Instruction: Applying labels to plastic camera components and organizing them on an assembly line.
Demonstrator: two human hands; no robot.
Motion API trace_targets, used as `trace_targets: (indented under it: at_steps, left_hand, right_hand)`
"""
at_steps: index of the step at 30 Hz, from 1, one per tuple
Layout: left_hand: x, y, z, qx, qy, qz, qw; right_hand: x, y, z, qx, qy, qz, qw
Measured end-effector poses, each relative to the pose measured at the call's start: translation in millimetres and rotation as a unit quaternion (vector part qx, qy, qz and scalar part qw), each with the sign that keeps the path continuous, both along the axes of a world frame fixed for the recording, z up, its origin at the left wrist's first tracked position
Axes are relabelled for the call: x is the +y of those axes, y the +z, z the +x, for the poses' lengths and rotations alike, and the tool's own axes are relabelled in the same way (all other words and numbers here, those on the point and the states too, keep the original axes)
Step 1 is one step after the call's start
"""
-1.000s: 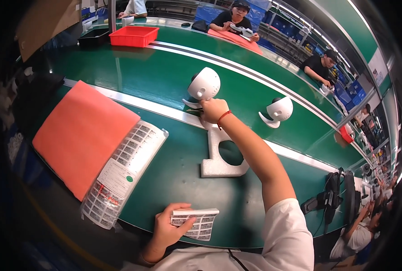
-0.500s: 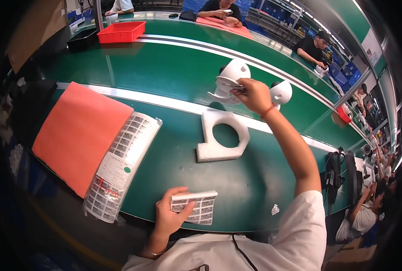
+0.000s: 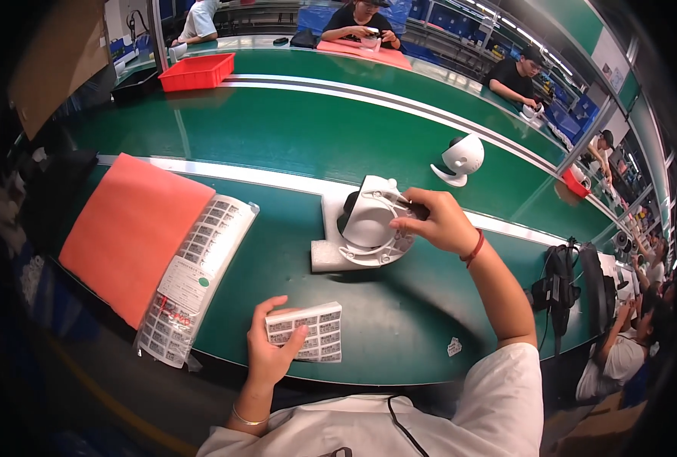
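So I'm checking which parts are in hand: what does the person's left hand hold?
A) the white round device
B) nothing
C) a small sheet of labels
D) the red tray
C: the left hand grips a small sheet of labels at the near table edge, while the right hand holds the white round device over the foam block.

A white dome-shaped device is being held tilted above a white foam cradle on the green bench, while a small label sheet is lying flat near the front edge.
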State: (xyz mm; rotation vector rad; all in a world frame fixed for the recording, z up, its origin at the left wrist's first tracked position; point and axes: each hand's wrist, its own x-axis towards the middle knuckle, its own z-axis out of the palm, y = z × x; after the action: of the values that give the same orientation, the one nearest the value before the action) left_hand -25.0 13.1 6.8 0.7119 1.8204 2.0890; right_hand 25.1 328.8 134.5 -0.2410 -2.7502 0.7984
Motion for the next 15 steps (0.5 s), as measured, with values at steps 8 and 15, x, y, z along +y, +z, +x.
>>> trace_targets:
  at_steps: [8, 15]
  left_hand:
    - [19.9, 38.5, 2.0, 0.029, -0.004, 0.041, 0.999]
    - [51.4, 58.4, 2.3, 0.007, -0.01, 0.132, 0.991]
  right_hand:
    - [-26.7, -23.0, 12.5, 0.286, -0.07, 0.125, 0.948]
    - [-78.4, -5.5, 39.8, 0.269, 0.167, 0.045, 0.947]
